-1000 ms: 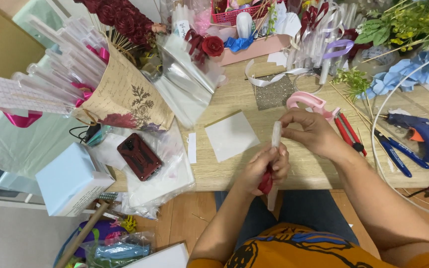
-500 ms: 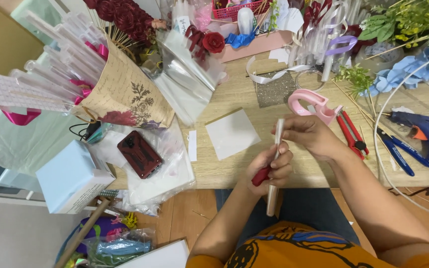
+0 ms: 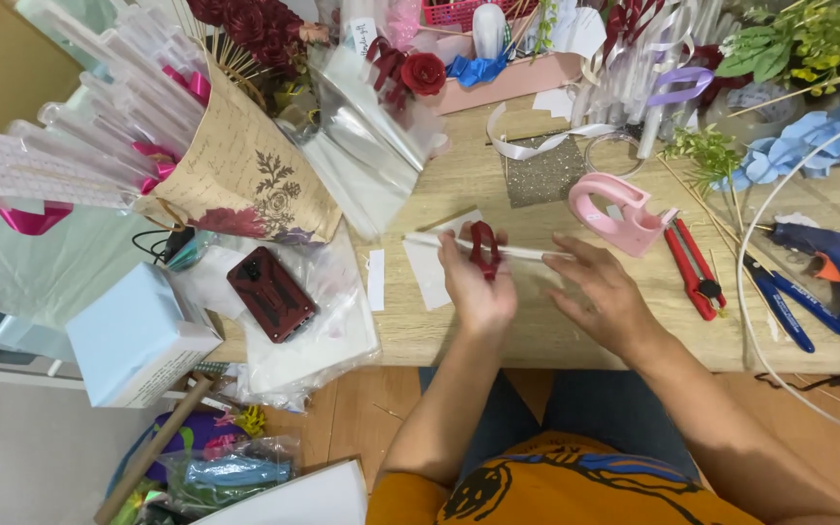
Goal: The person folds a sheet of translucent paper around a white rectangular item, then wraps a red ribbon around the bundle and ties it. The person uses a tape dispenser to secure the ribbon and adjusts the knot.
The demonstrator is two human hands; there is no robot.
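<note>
- Our left hand (image 3: 476,282) is closed around a thin white stick (image 3: 507,250) and a small dark red ribbon piece (image 3: 483,248), holding both just above the counter (image 3: 459,185).
- Our right hand (image 3: 607,297) lies open, fingers spread, its fingertips at the stick's right end.
- Under the stick lies a white paper square (image 3: 430,277), with a narrow white strip (image 3: 375,279) just left of it.
- Just past the right hand sits a pink tape dispenser (image 3: 619,209); beside that lie red cutters (image 3: 692,267), blue-handled pliers (image 3: 780,301) and a blue glue gun (image 3: 833,262).
- Behind the hands we see a glittery grey sheet (image 3: 542,175) and a loop of white ribbon (image 3: 537,141).
- To the left, a dark red phone (image 3: 271,294) rests on clear plastic wrap (image 3: 332,326), near a patterned paper bouquet wrap (image 3: 245,180) and a pale blue box (image 3: 133,335).
</note>
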